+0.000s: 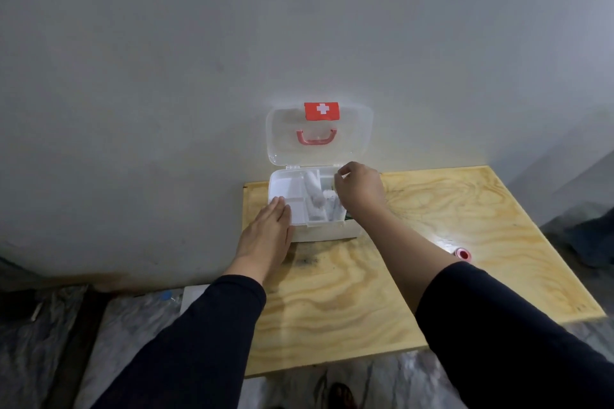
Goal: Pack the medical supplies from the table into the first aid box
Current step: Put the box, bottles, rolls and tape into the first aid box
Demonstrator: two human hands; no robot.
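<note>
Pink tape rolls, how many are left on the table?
1. A small pink tape roll lies on the wooden plywood table, to the right of the white plastic first aid box, beside the right forearm. The arms could be hiding others.

Open box at the tabletop's far left corner, against the wall.

The white plastic first aid box (312,209) sits on the pale plywood tabletop (448,236), its clear lid (319,133) upright behind it; a white gauze roll (314,191) lies in its middle compartment; a small pink tape roll (462,253) lies well apart to the right.

White first aid box (327,232) open, clear lid upright against wall, white rolls (314,191) inside; pink tape roll (462,254) on table
</note>
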